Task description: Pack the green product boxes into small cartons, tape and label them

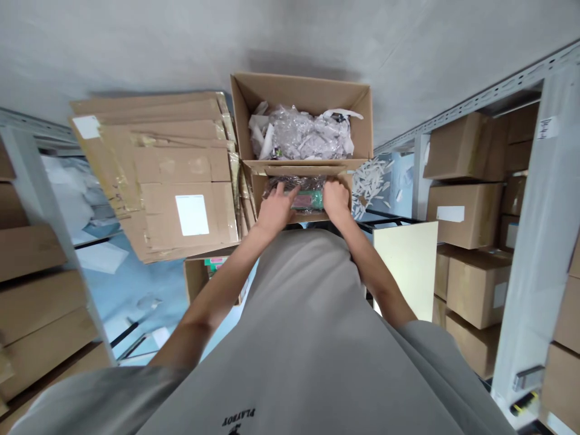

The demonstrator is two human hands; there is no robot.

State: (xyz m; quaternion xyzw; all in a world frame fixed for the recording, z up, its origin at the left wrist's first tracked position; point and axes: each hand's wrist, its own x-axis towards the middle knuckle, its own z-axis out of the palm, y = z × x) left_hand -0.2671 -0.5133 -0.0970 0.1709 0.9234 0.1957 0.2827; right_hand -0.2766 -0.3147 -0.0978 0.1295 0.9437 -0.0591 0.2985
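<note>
Both my hands reach into a small open cardboard box (299,169) close to my body. Inside it lies a green and pink package (308,200) covered with clear bubble wrap (302,182). My left hand (277,208) rests on the wrap at the package's left side, its fingers spread. At the right end my right hand (336,198) has its fingers curled down onto the wrap and the box's side; what they pinch, if anything, is hidden.
Behind stands a larger open box (301,90) filled with crumpled plastic and paper. Flattened cartons (181,163) are stacked at left. Another open box (196,281) sits lower left. Shelves of boxes (466,208) line both sides. Paper scraps (369,184) lie on the floor at right.
</note>
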